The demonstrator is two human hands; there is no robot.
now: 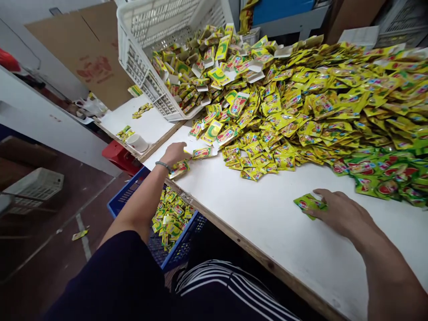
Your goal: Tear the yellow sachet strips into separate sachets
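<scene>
Currently R hand (343, 211) pinches a green pkt (306, 203) at near right, L hand (173, 154) is by a box (179, 169) at left, hold unclear, w/ boxes (172, 216) near left prob. done, far pkts (317, 102) prob. remaining

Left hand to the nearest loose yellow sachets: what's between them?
In the head view, a small yellow-green printed carton lies on the white tabletop between the left hand and those yellow sachets.
</scene>
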